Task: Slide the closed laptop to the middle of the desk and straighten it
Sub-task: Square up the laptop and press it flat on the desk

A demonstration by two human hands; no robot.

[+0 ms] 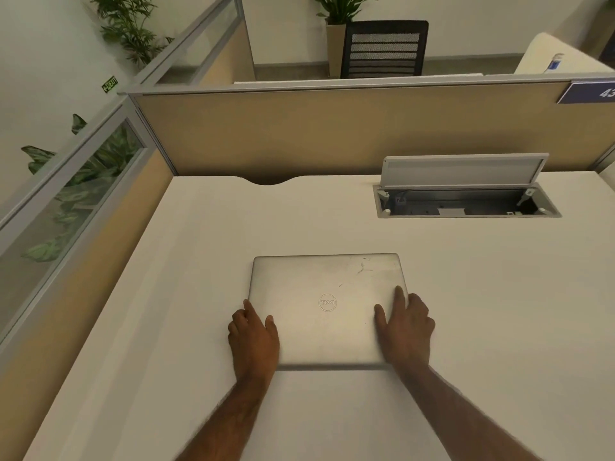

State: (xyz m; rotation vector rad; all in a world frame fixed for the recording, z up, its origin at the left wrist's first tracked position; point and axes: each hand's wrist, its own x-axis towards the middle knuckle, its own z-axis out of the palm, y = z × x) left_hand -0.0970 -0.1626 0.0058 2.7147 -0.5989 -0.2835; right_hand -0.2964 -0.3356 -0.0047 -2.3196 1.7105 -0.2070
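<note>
A closed silver laptop (326,307) lies flat on the white desk (482,294), its edges roughly parallel to the desk's back edge. My left hand (254,337) grips its near left corner, thumb on the lid and fingers along the left side. On the opposite side, my right hand (404,327) holds the near right edge, with thumb and forefinger on the lid and the other fingers wrapped around the side. Both forearms reach in from the bottom of the view.
An open cable box (466,202) with its lid raised is sunk into the desk at the back right. Beige partition walls (332,128) close the desk at the back and left. A cable notch (269,181) cuts the desk's back edge.
</note>
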